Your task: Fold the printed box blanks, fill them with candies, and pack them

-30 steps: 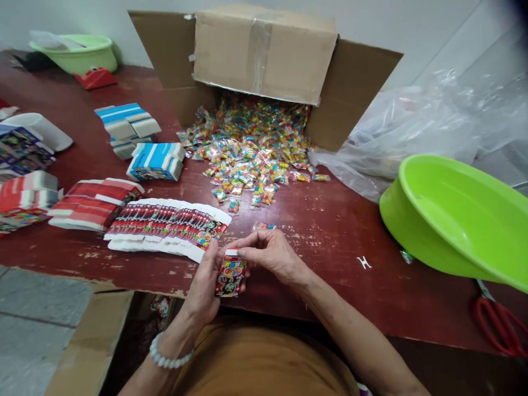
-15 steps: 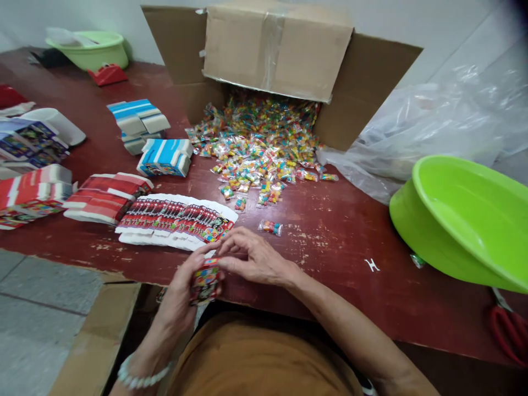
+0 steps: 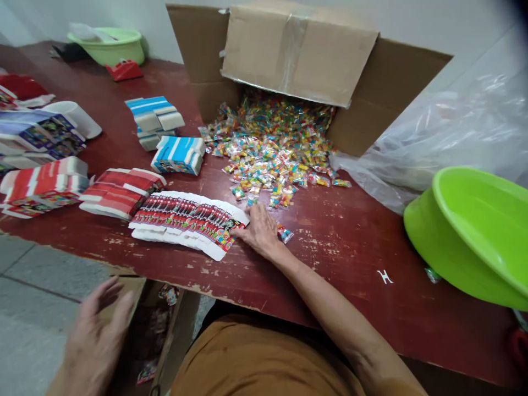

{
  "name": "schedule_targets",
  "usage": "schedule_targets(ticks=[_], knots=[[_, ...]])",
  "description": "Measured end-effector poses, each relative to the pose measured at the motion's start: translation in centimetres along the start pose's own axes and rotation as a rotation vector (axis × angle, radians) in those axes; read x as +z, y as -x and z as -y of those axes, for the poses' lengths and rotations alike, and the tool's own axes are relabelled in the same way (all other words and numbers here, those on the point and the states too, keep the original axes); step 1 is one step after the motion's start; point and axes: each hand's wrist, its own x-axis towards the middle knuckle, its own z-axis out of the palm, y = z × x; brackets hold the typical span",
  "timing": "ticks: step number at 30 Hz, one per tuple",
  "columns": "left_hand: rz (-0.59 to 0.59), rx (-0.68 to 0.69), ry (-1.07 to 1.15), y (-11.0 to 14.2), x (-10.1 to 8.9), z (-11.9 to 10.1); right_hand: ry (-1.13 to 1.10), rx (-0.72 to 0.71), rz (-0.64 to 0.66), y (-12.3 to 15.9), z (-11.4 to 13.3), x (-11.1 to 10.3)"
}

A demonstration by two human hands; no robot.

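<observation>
My right hand (image 3: 262,231) is at the right end of a fanned row of flat red candy cartons (image 3: 181,223). Its thumb presses on the end carton and its fingers curl past the edge; how far they reach under it is hidden. Just beyond, a small clear candy packet (image 3: 285,234) is partly covered by the hand. My left hand (image 3: 97,330), smeared by motion, hangs below the table edge with fingers apart and nothing in it. Beside it an open cardboard box (image 3: 165,352) on the floor holds some small printed cartons (image 3: 169,295).
A large cardboard box (image 3: 297,55) lies at the back, candy packets (image 3: 272,154) spilling from it. Stacks of blue cartons (image 3: 178,154) and red cartons (image 3: 121,190) stand left. Right are a green basin (image 3: 466,242), plastic sheeting (image 3: 445,126) and a white scrap (image 3: 385,276).
The small red carton has left my left hand, which moved down and left over the floor box and opened. My right hand moved forward to the fanned row's end. The view shifted slightly.
</observation>
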Motion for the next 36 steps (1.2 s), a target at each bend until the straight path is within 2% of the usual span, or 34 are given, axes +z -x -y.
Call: schedule_targets(ticks=[1, 4, 7, 11, 14, 16, 18, 20, 22, 24, 25, 27, 29, 32, 36], knots=[[0.051, 0.077, 0.057, 0.0, 1.1, -2.4, -0.055, 0.004, -0.029, 0.0, -0.3, 0.1], [0.064, 0.302, 0.169, -0.1, 4.5, -8.9, -0.284, -0.008, -0.121, -0.1, -1.3, 0.3], [0.067, 0.459, 0.185, -0.3, 6.7, -12.8, -0.415, -0.021, -0.179, -0.1, -2.1, -0.2], [0.087, 0.491, 0.202, -0.6, 7.3, -14.4, -0.552, -0.037, -0.189, 0.4, -2.5, -1.9], [0.075, 0.463, 0.225, -0.8, 6.5, -14.5, -0.722, -0.117, -0.073, 1.1, -2.6, -3.8], [0.150, 0.400, 0.294, -0.8, 5.9, -14.7, -0.798, -0.181, 0.035, 1.7, -2.6, -5.1], [0.403, 0.254, 0.465, -0.7, 5.4, -15.2, -0.855, -0.231, 0.129, 2.3, -2.4, -6.2], [0.798, 0.074, 0.663, -0.3, 5.2, -15.9, -0.892, -0.273, 0.214, 2.8, -2.1, -7.0], [1.177, -0.045, 0.798, 0.5, 5.4, -16.6, -0.919, -0.304, 0.292, 3.3, -1.7, -7.6], [1.437, -0.102, 0.871, 1.5, 5.9, -17.1, -0.949, -0.320, 0.351, 3.7, -1.3, -7.9], [1.505, -0.122, 0.907, 2.0, 6.2, -17.2, -0.963, -0.324, 0.373, 3.8, -1.2, -8.0], [1.532, -0.146, 0.960, 2.7, 6.8, -17.2, -0.985, -0.321, 0.390, 4.1, -1.0, -8.2], [1.488, -0.138, 0.959, 3.2, 7.2, -17.1, -0.992, -0.303, 0.382, 4.2, -1.0, -8.2], [1.327, -0.117, 0.891, 3.5, 7.6, -17.2, -0.996, -0.273, 0.352, 4.3, -1.0, -8.3], [1.051, -0.104, 0.826, 3.7, 7.9, -17.8, -1.076, -0.220, 0.340, 4.9, -1.2, -8.1]])
